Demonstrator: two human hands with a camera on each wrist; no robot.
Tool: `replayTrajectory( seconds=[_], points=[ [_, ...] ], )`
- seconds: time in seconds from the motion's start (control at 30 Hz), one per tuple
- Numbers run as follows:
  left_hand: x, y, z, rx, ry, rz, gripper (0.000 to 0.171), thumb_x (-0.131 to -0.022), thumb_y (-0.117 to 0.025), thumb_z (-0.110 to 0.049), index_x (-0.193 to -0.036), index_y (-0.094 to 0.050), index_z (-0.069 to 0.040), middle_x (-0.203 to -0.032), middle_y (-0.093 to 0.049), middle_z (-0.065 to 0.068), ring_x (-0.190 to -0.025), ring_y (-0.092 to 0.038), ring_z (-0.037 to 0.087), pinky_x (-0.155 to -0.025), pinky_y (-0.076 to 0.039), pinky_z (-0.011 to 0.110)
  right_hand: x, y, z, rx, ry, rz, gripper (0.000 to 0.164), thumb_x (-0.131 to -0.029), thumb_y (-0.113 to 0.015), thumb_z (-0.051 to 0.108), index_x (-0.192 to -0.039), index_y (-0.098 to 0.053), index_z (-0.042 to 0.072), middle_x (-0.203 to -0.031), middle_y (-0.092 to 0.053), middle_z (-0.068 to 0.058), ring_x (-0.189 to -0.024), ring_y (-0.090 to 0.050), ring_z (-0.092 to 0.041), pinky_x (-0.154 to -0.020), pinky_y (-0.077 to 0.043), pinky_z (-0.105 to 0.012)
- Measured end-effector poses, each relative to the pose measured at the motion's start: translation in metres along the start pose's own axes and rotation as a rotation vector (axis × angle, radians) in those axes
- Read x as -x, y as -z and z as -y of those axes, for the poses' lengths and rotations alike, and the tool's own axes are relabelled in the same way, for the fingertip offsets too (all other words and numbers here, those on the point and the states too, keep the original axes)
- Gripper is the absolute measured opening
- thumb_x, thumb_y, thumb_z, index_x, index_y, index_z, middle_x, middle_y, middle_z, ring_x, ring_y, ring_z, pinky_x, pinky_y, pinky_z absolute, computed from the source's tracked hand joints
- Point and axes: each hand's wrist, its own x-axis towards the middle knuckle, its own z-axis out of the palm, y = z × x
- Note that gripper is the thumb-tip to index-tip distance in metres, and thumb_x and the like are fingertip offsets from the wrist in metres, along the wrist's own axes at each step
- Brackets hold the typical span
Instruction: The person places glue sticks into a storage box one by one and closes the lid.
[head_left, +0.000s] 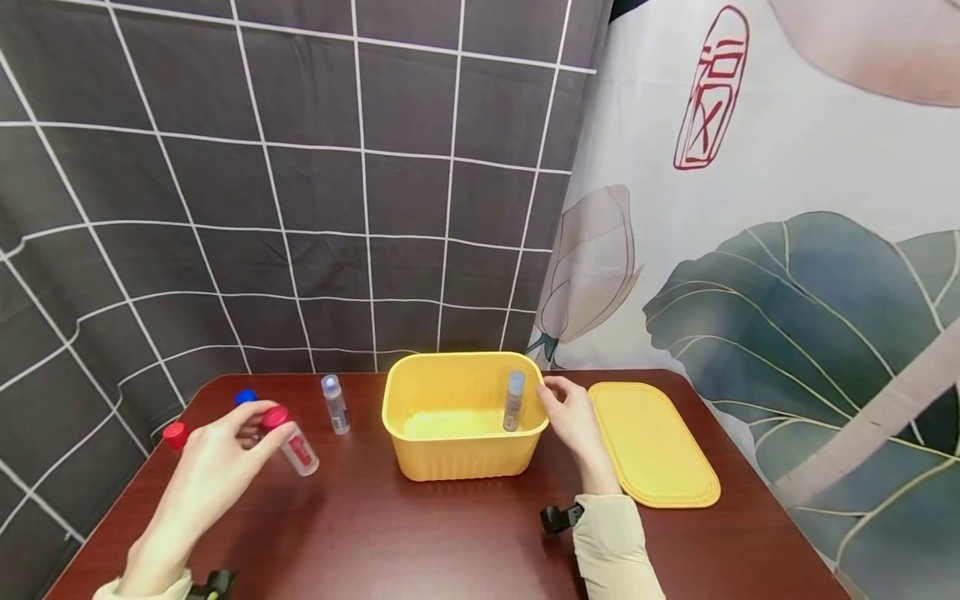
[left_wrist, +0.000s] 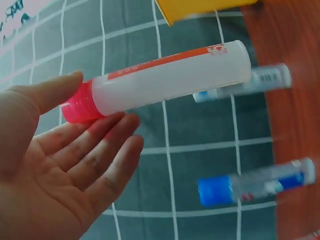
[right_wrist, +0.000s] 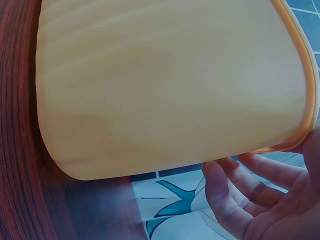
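My left hand (head_left: 213, 467) pinches a translucent glue tube (head_left: 302, 454) by its pink-red cap, thumb on one side and fingers on the other. It is held tilted over the table, and the left wrist view shows its red label. My right hand (head_left: 576, 425) grips the right rim of a yellow plastic box (head_left: 465, 458). In the right wrist view, those fingers (right_wrist: 217, 182) lie along the box's outer wall near the rim. Inside the box, at its right end, a grey-capped tube (head_left: 513, 404) stands upright.
Left of the box stands another pale-capped tube (head_left: 336, 406). A blue-capped tube (left_wrist: 255, 187) and a red cap (head_left: 176, 434) show near my left hand. The yellow lid (head_left: 656, 450) lies flat on the table at right. A dark grid curtain (head_left: 315, 192) hangs behind.
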Motion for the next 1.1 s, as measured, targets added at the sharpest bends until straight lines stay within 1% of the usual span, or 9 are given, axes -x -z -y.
replayTrajectory(
  seconds=[0.1, 0.23, 0.33, 0.5, 0.57, 0.7, 0.8, 0.93, 1.1],
  points=[
    [-0.008, -0.002, -0.013, 0.022, -0.033, 0.019, 0.042, -0.086, -0.075, -0.039, -0.114, -0.067, -0.009, -0.095, -0.071, 0.005, -0.079, -0.069, 0.020, -0.067, -0.051, 0.018, 0.001, -0.002, 0.001, 0.003, -0.011, 0.013, 0.029, -0.096, -0.061, 0.020, -0.117, -0.067, 0.000, -0.098, -0.067, -0.013, -0.087, -0.060, -0.025, -0.073, -0.050, -0.031],
    [-0.023, -0.007, -0.034, 0.038, -0.111, 0.013, 0.035, -0.086, -0.076, -0.035, -0.111, -0.069, -0.012, -0.092, -0.071, 0.000, -0.074, -0.067, 0.015, -0.066, -0.052, 0.024, 0.000, -0.001, 0.004, -0.005, -0.019, 0.018, 0.029, -0.097, -0.061, 0.021, -0.118, -0.067, 0.001, -0.099, -0.067, -0.013, -0.088, -0.060, -0.025, -0.073, -0.050, -0.031],
    [-0.033, -0.009, -0.048, 0.052, -0.163, 0.025, 0.031, -0.086, -0.076, -0.032, -0.111, -0.069, -0.013, -0.089, -0.071, -0.002, -0.072, -0.066, 0.012, -0.063, -0.052, 0.026, -0.001, -0.001, 0.004, -0.007, -0.022, 0.021, 0.030, -0.097, -0.061, 0.021, -0.118, -0.066, 0.001, -0.102, -0.067, -0.013, -0.088, -0.060, -0.025, -0.073, -0.050, -0.031],
    [-0.048, -0.015, -0.068, 0.086, -0.207, 0.100, 0.034, -0.088, -0.073, -0.038, -0.113, -0.067, -0.015, -0.087, -0.070, -0.004, -0.068, -0.064, 0.009, -0.062, -0.052, 0.028, 0.000, 0.000, 0.003, -0.003, -0.024, 0.019, 0.031, -0.097, -0.061, 0.021, -0.119, -0.066, 0.000, -0.103, -0.067, -0.014, -0.089, -0.061, -0.026, -0.074, -0.050, -0.032],
    [-0.054, -0.019, -0.075, 0.119, -0.216, 0.154, 0.035, -0.088, -0.073, -0.039, -0.114, -0.066, -0.016, -0.088, -0.069, -0.005, -0.066, -0.063, 0.009, -0.059, -0.053, 0.029, 0.000, 0.000, 0.002, 0.001, -0.026, 0.021, 0.031, -0.097, -0.061, 0.021, -0.119, -0.066, 0.000, -0.102, -0.067, -0.014, -0.090, -0.060, -0.026, -0.075, -0.051, -0.033],
    [-0.064, -0.026, -0.091, 0.147, -0.277, 0.238, 0.031, -0.088, -0.072, -0.040, -0.112, -0.066, -0.021, -0.085, -0.068, -0.010, -0.068, -0.062, 0.007, -0.061, -0.054, 0.029, -0.001, 0.001, 0.003, -0.005, -0.037, 0.026, 0.030, -0.097, -0.062, 0.021, -0.119, -0.066, 0.001, -0.102, -0.066, -0.014, -0.090, -0.060, -0.027, -0.076, -0.051, -0.035],
    [-0.072, -0.034, -0.102, 0.131, -0.344, 0.260, 0.026, -0.088, -0.073, -0.037, -0.109, -0.067, -0.022, -0.083, -0.066, -0.014, -0.073, -0.060, 0.007, -0.067, -0.053, 0.029, -0.001, 0.000, 0.002, -0.009, -0.046, 0.030, 0.030, -0.097, -0.061, 0.021, -0.119, -0.066, 0.001, -0.102, -0.066, -0.013, -0.090, -0.060, -0.026, -0.075, -0.051, -0.033],
    [-0.084, -0.046, -0.114, 0.142, -0.392, 0.298, 0.025, -0.086, -0.076, -0.033, -0.106, -0.069, -0.019, -0.084, -0.066, -0.013, -0.071, -0.060, 0.009, -0.067, -0.053, 0.030, 0.000, 0.001, 0.004, -0.011, -0.044, 0.031, 0.030, -0.097, -0.061, 0.021, -0.120, -0.065, 0.001, -0.102, -0.066, -0.013, -0.088, -0.060, -0.025, -0.073, -0.052, -0.032],
    [-0.099, -0.063, -0.127, 0.178, -0.401, 0.380, 0.023, -0.086, -0.077, -0.031, -0.103, -0.071, -0.018, -0.082, -0.068, -0.011, -0.073, -0.062, 0.009, -0.067, -0.052, 0.032, 0.001, 0.002, 0.004, -0.015, -0.043, 0.031, 0.031, -0.097, -0.061, 0.020, -0.120, -0.065, 0.001, -0.101, -0.066, -0.013, -0.087, -0.060, -0.025, -0.072, -0.051, -0.031]
  ],
)
